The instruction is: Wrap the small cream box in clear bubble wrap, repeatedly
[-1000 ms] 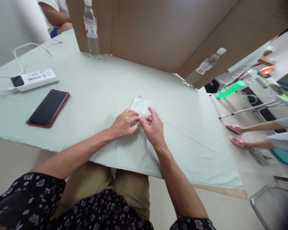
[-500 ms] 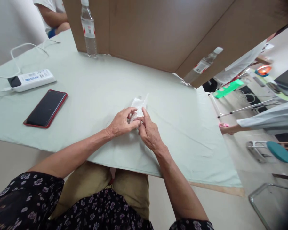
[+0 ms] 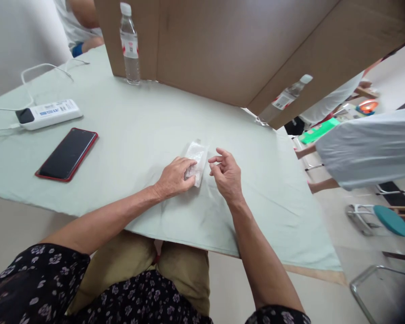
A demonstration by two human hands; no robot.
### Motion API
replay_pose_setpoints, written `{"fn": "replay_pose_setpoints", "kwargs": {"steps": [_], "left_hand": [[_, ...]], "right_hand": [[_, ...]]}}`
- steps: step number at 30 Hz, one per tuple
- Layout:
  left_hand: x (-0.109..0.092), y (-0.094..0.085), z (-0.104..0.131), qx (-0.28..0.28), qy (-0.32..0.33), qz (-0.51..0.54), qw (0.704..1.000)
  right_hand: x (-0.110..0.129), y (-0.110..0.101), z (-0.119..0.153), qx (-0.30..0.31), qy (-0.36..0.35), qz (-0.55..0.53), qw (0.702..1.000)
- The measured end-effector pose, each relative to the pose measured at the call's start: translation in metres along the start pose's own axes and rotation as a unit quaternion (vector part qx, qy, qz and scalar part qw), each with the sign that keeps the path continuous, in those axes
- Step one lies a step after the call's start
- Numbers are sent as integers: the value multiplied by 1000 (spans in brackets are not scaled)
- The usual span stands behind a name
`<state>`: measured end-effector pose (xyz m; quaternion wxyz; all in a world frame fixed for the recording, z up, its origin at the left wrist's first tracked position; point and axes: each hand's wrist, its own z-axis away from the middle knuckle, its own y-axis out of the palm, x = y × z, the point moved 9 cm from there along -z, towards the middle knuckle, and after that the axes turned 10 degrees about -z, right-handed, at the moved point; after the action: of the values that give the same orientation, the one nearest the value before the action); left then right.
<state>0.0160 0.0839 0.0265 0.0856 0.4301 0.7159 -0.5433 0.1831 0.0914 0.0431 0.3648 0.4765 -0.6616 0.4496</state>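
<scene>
A small clear plastic packet [image 3: 198, 155] with whitish, shiny contents lies on the cloth-covered table in front of me. What is inside it I cannot make out. My left hand [image 3: 178, 176] holds it from the left side, thumb on the near end and fingers bent over its edge. To the right of the packet, a short way off, my right hand [image 3: 227, 174] is raised with its fingers half bent and apart. I see nothing in it.
A phone [image 3: 67, 154] in a red case and a white power strip [image 3: 50, 114] lie at the left. Water bottles [image 3: 131, 49] stand against a cardboard panel [image 3: 202, 49] behind. A person in a light garment [image 3: 367, 148] is at the right, past the table's edge.
My right hand has come away from the packet and moved right, its fingers loosening. More of the packet shows now. My left hand stays on it. The person at the right has moved further into view.
</scene>
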Motion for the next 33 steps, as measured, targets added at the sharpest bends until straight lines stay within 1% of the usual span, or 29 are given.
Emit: {"fn": "replay_pose_setpoints", "kwargs": {"steps": [4,7,10,14,16,18,20,22,24,26,29,33], "left_hand": [[-1,0,0,10,-3,-23,1000],[-5,-3,-1,7,13,-23,1000],[-10,-5,-1,16,44,-41,998],[-16,-1,-1,50,102,-85,990],[-14,1,-1,62,110,-87,988],[-12,2,-2,63,107,-84,989],[-12,3,-2,59,106,-80,989],[-12,3,-1,54,107,-77,990],[-13,2,-1,48,109,-73,990],[-12,2,-1,46,108,-69,991],[-11,2,0,46,104,-66,991],[-11,3,0,44,102,-68,991]], "right_hand": [[-4,16,-9,46,-28,74,996],[-12,28,-16,89,-16,125,988],[-18,33,-20,110,2,169,980],[-19,32,-22,109,11,176,978],[-20,29,-22,99,14,163,981],[-22,22,-25,70,19,150,986],[-29,13,-29,31,49,133,989],[-45,6,-34,9,124,93,988],[-61,7,-38,7,208,36,977],[-69,11,-44,12,254,-3,967],[-71,18,-56,25,268,-19,963],[-70,31,-66,59,282,-41,957]]}}
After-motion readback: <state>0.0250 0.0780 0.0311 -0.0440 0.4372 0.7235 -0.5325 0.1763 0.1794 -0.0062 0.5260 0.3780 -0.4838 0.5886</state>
